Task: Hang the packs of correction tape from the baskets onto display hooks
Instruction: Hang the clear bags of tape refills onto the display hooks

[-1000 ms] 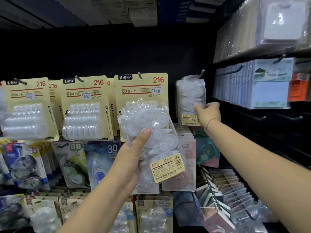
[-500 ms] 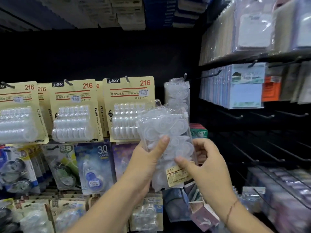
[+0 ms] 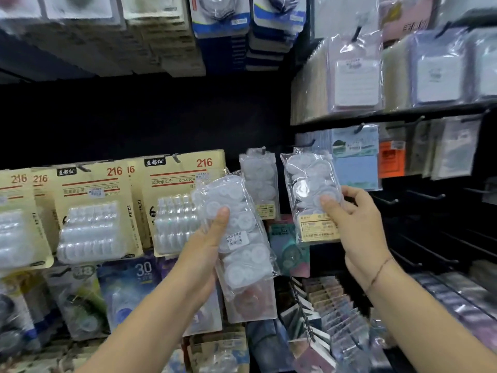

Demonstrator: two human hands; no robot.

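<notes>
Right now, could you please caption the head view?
Left hand holds the lower pack, right hand the upper pack, beside a hung pack.

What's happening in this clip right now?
A person is stocking a shop display. The left hand grips a clear pack of correction tape in front of the yellow cards. The right hand holds a second pack up beside the hung pack on its hook, not yet hung itself.

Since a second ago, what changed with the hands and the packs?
The right hand left the hung pack, pulled a single pack off the stack in the left hand, and lifted it up and right. The left hand keeps its grip on the stack. The hung pack and yellow cards stayed on their hooks.
</notes>
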